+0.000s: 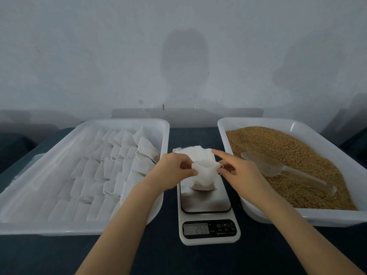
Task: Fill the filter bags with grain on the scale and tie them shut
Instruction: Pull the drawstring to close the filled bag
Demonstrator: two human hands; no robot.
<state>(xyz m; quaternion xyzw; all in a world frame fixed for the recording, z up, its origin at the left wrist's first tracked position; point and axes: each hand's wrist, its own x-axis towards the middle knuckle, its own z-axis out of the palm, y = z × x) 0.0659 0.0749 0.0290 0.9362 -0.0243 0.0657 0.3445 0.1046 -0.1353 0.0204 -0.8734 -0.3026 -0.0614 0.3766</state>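
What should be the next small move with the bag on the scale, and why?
Probably draw the mouth of the filter bag shut. It sits on the scale with its bottom bulging, the left hand and the right hand pinch its mouth at either side, and the scoop lies in the grain tray, not in a hand.

Scale button labels are unreadably small.

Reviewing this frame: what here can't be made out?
Head view, all of it:
1. Scale display: digits faint, reading unsure.
2. Grain level inside the bag: hidden by its cloth and by the left hand and right hand pinching its mouth.
3. Pile of empty bags behind it: count hidden, partly behind the hands.
4. Scoop in the grain tray: see-through, contents unclear.
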